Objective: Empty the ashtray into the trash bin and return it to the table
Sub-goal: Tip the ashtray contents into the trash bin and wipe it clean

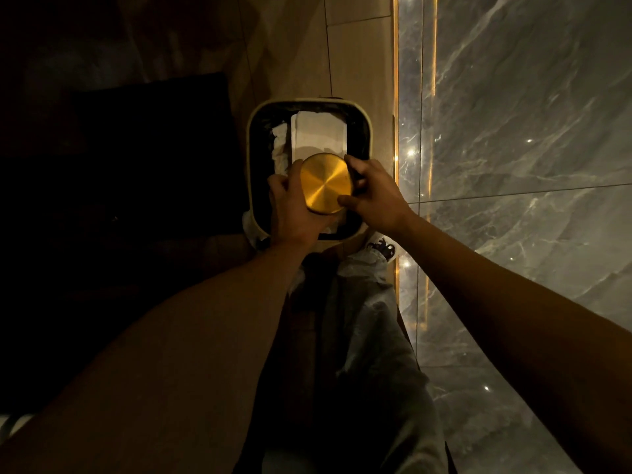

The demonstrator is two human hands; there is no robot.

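A round gold metal ashtray (326,183) is held upside down over the trash bin (254,124), its flat base facing me. My left hand (293,209) grips its left and lower edge. Fingers and thumb of my right hand (374,194) clasp its right edge. The bin is square with a cream rim and a black liner; white paper and tissue (318,131) lie inside. What is under the ashtray is hidden.
The bin stands on a tan wood floor (359,63). A glossy grey marble surface (530,131) with a lit gold strip runs along the right. A dark piece of furniture (143,159) fills the left. My grey trouser leg (369,336) and shoe (381,246) are below the bin.
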